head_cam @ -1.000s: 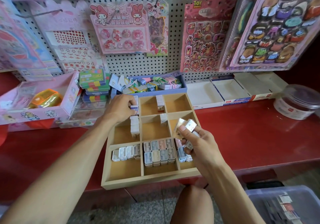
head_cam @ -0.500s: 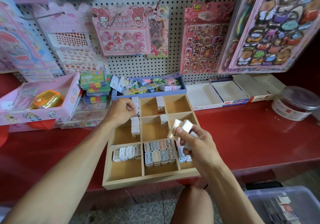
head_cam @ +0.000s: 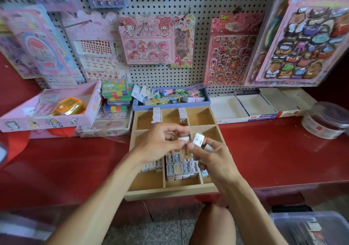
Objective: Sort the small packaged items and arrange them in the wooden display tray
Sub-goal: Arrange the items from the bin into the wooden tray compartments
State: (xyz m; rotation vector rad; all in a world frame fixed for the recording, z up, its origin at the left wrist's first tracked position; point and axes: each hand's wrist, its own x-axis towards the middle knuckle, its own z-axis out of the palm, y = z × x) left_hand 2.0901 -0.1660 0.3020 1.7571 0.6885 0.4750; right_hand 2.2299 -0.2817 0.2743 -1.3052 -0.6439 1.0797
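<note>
Mid-sort over the wooden tray (head_cam: 170, 193): right hand (head_cam: 213, 159) holds several small packets (head_cam: 198, 139); left hand (head_cam: 160, 142) pinches one from them. Next: drop it into its matching compartment.

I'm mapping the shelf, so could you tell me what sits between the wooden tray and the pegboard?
In the head view, a blue box of small clips.

Bare far-right compartment (head_cam: 200, 116); packets (head_cam: 180, 167) crowding front row.
</note>
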